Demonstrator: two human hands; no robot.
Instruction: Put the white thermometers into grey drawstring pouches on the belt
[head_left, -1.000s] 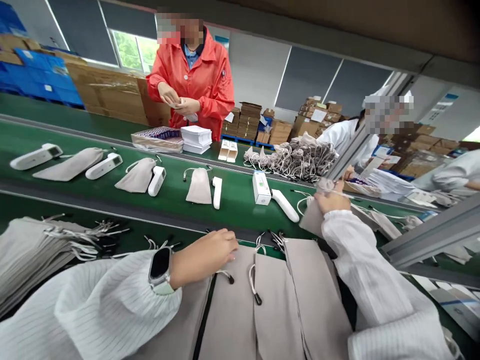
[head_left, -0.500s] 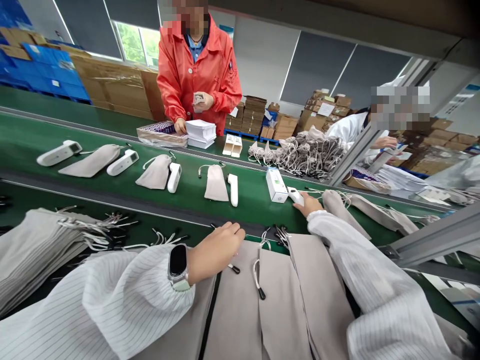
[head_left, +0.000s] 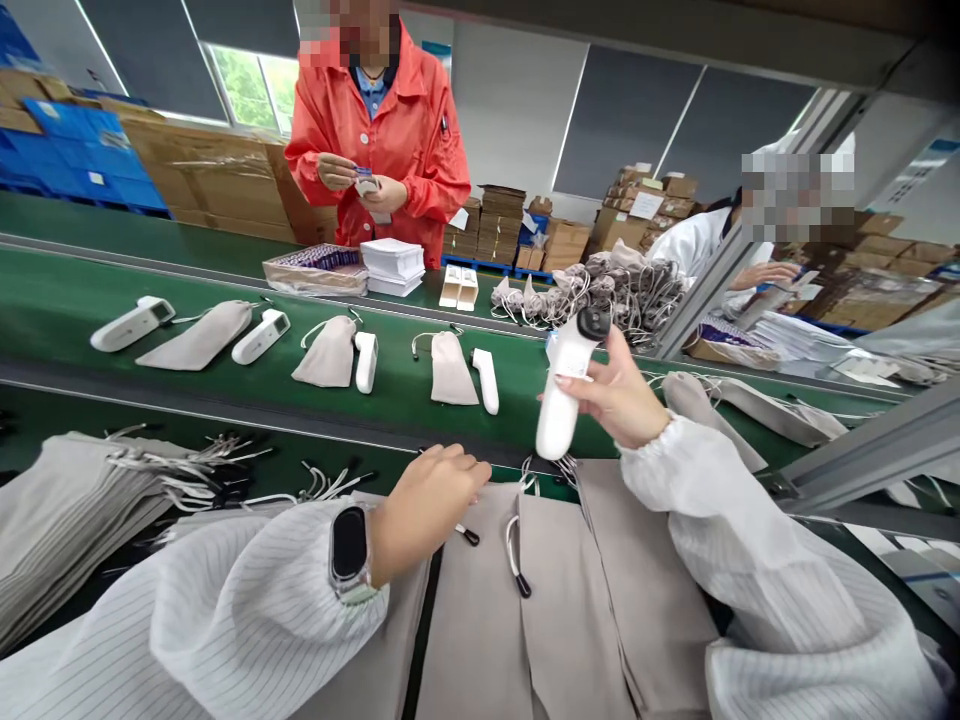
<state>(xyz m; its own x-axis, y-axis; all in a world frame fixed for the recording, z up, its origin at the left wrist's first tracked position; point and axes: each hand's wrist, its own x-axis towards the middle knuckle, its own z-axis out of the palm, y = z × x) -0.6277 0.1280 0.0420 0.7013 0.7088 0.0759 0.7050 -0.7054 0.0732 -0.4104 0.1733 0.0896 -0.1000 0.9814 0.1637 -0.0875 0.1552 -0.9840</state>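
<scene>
My right hand (head_left: 626, 390) grips a white infrared thermometer (head_left: 564, 390) above the green conveyor belt, its dark head up and its handle hanging down. Behind it a white box (head_left: 553, 345) is mostly hidden. My left hand (head_left: 435, 510), palm down with fingers curled, closes over the corded top of a grey drawstring pouch (head_left: 472, 610); the thumb is out of sight. Black-tipped cord ends stick out beside that hand. To its right lie more flat grey pouches (head_left: 570, 600).
Along the belt (head_left: 405, 420) lie several thermometers (head_left: 255, 337) and grey pouches (head_left: 326, 352). A pouch stack (head_left: 60, 500) lies at left. Across the belt, a person in red (head_left: 379, 130) handles a small item. Filled pouches (head_left: 600, 295) are heaped before a metal post (head_left: 720, 270).
My right hand has lifted the thermometer off the belt beside the white box, up and toward me. My left hand has stayed nearly still. Items on the belt have shifted slightly right in view.
</scene>
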